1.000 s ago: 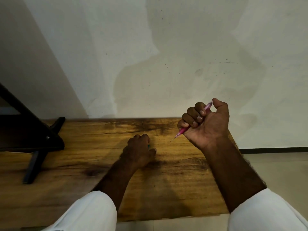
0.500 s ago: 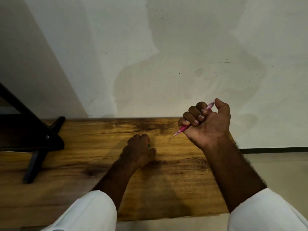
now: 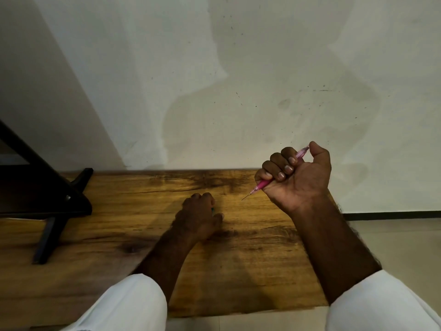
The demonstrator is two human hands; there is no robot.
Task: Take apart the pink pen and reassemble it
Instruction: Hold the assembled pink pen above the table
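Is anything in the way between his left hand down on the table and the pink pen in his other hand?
Nothing visible. The right hand holds the pink pen raised, tip pointing down-left; only bare table lies between it and the left hand.

Pink pen [image 3: 262, 183], grained amber-brown table [image 3: 250, 259], white sleeves [image 3: 128, 304], black stand [image 3: 47, 237].

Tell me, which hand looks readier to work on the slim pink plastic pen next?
Probably the right hand: its fist already grips the slim pink plastic pen, raised above the wooden table. The left hand rests curled on the table.
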